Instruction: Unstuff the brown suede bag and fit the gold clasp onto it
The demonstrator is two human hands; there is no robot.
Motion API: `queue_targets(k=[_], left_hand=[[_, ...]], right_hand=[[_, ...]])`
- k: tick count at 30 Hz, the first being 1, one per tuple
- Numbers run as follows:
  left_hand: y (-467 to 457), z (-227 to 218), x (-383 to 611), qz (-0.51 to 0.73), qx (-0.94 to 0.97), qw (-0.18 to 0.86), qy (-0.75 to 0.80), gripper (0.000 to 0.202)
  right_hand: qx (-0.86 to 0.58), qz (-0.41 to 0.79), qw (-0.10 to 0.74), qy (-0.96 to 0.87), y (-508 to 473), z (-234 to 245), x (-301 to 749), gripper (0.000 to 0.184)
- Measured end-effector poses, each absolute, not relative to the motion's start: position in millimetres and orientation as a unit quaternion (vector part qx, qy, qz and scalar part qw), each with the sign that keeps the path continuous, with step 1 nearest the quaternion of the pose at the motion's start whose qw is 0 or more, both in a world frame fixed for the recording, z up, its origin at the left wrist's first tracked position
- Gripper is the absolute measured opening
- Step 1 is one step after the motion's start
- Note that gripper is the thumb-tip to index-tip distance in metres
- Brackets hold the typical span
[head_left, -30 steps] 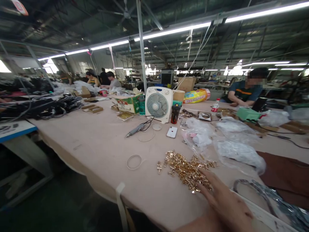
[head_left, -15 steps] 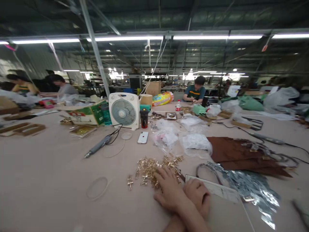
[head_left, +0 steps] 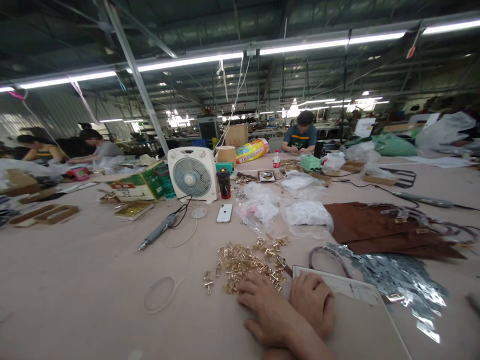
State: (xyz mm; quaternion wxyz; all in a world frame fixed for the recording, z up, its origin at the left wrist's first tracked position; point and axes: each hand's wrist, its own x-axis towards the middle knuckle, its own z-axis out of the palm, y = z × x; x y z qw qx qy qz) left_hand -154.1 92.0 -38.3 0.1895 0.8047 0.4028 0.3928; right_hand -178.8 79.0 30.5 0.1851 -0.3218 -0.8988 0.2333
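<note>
My forearms cross, the right over the left. My right hand (head_left: 266, 307) lies palm down with its fingers apart, fingertips at the near edge of a pile of small gold-coloured metal fittings (head_left: 240, 261). My left hand (head_left: 312, 302) rests on a pale flat board (head_left: 360, 320), fingers loosely bent and thumb close beside them; I see nothing held in it. A few fittings (head_left: 208, 282) lie apart to the left. A dark, thin tool (head_left: 285, 265), partly hidden, lies between the pile and the board.
Flat silvery pieces (head_left: 397, 280) and brown sheets (head_left: 382, 225) lie to the right. Beyond the pile are plastic bags (head_left: 307, 220), a phone (head_left: 224, 213), a fan (head_left: 192, 175) and a grey corded tool (head_left: 157, 232). A co-worker (head_left: 300, 135) sits across the table.
My right hand has drawn back from over the fittings to the pile's near edge. My left hand stays on the board. The view has tilted slightly.
</note>
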Motion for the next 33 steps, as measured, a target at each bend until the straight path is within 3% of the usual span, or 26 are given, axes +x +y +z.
queue_targets(k=[8,16,25,33], left_hand=[[90.3,-28.6,-143.7,0.374,0.830,0.176,0.375,0.012],[100.4,-28.4,-122.6,0.374,0.858,0.136,0.325,0.018],[100.2,-25.7,-112.8,0.373,0.867,0.100,0.314,0.017],[104.6,-32.5,-101.9,0.421,0.843,0.124,0.312,0.018]], right_hand=[[-0.270,0.168,0.202,-0.926,82.7,20.9,-166.6,0.014],[-0.206,-0.005,0.154,-0.966,104.2,12.7,-142.0,0.023],[-0.312,0.034,0.303,-0.900,87.6,30.7,-126.8,0.022],[-0.357,0.100,0.496,-0.785,61.2,37.5,-97.5,0.023]])
